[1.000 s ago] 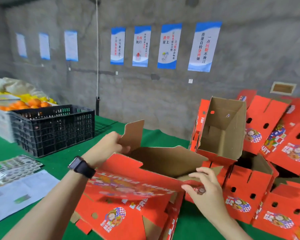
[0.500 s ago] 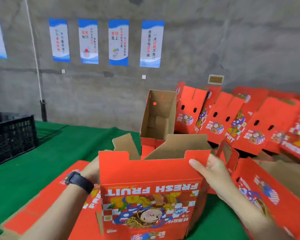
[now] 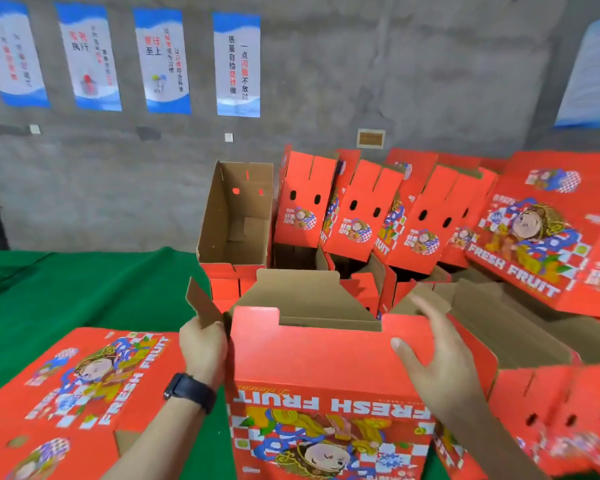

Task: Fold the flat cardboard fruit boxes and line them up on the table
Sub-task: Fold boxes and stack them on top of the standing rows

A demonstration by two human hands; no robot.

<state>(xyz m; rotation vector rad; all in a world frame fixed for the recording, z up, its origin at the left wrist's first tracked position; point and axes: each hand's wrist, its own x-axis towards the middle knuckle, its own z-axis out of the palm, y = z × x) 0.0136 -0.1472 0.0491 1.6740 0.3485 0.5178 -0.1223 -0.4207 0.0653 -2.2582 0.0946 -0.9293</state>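
Cardboard fruit box (image 3: 326,362), red with "FRESH FRUIT" printed upside down on its near face, stands half-opened at six o'clock on the green table (image 3: 84,285), right in front of the person. Its top is open and the brown inner panels are raised behind the front wall.

The left hand (image 3: 203,344), a dark watch (image 3: 189,391) on its wrist, pinches the brown side flap (image 3: 201,304) sticking up at the box's left end. The right hand (image 3: 437,362) is spread and relaxed, thumb on the front panel and straight fingers reaching over the right corner. It is blurred, so I would not call that a grasp.

More flat boxes (image 3: 84,382) lie at eight o'clock. Finished boxes (image 3: 354,209) lean together from one to three o'clock, with one brown-lined box (image 3: 236,216) tipped open at twelve.

From where I stand the board looks light and stiff along its panels, but ready to bend at the scored creases. I would hold it at the corners and flap roots, not mid-panel, where a push could buckle it.
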